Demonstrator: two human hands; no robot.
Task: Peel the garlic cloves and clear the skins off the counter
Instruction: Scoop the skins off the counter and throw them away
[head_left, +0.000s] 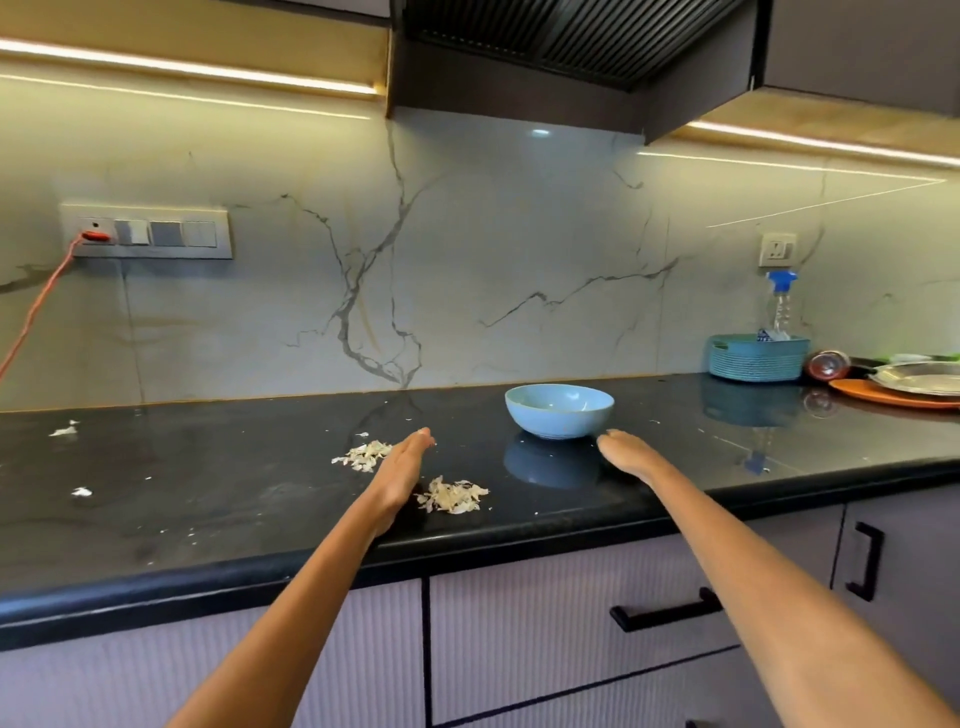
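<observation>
Counter (218, 499): black, glossy, runs the full width; carries all the items below.

Bowl (559, 410): pale blue, upright, near the back of the counter, between the two hands and beyond them. Its contents are hidden by the rim, so whether the peeled cloves are inside cannot be told.

Basket (757, 357): teal, far right against the wall, a spray bottle (780, 301) standing in it; plates beside it.

Skins, near pile (453, 496): papery, loose, close to the front edge, just right of the left wrist.

Skins, far pile (363, 456): just left of the left fingers.

Stray flakes (65, 429): scattered well apart on the left side.

Risks, as judged: the skins are light, so a quick sweep could scatter them or push the near pile off the front edge onto the floor; a broad stroke by the right hand could knock the bowl; the far-left flakes are easily missed.

Left hand (402, 475): flat, fingers straight and together, set on edge on the counter between the two piles, holding nothing.

Right hand (626, 452): flat, fingers extended, low over the counter just right of the bowl, holding nothing; contact with the bowl cannot be told.
</observation>
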